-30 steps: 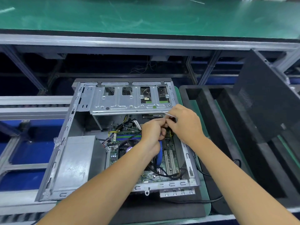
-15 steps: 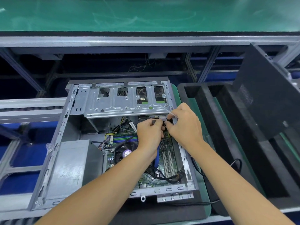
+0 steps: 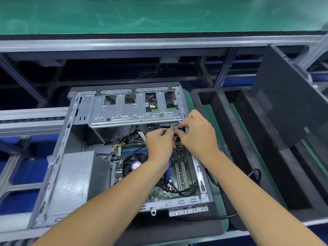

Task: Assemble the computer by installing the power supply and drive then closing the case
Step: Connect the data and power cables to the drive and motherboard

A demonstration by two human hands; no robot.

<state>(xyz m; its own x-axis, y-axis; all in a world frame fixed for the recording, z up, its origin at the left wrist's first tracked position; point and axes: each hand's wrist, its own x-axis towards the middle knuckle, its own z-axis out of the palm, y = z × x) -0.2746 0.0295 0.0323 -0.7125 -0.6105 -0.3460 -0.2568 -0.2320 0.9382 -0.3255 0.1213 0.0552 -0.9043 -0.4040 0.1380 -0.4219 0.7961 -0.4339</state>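
Note:
An open computer case point(image 3: 58, 157) lies on its side in front of me. The grey power supply point(image 3: 71, 178) sits in its lower left corner. A silver drive cage point(image 3: 124, 112) spans the far end, with a drive point(image 3: 160, 125) showing under its right edge. My left hand point(image 3: 159, 144) and my right hand point(image 3: 197, 135) meet just below that drive, both pinching a small black cable connector point(image 3: 176, 133) close to the drive's rear edge. The motherboard point(image 3: 179, 167) with its cables lies beneath my hands.
The dark side panel point(image 3: 291, 103) leans upright at the right, over a black foam tray point(image 3: 248, 157). A black cable point(image 3: 253, 174) loops out beside the case. A green conveyor surface point(image 3: 159, 15) runs along the far side, above metal framing.
Both hands have shifted slightly up and toward the drive's rear edge, still pinched together on the connector. The view has tilted a little.

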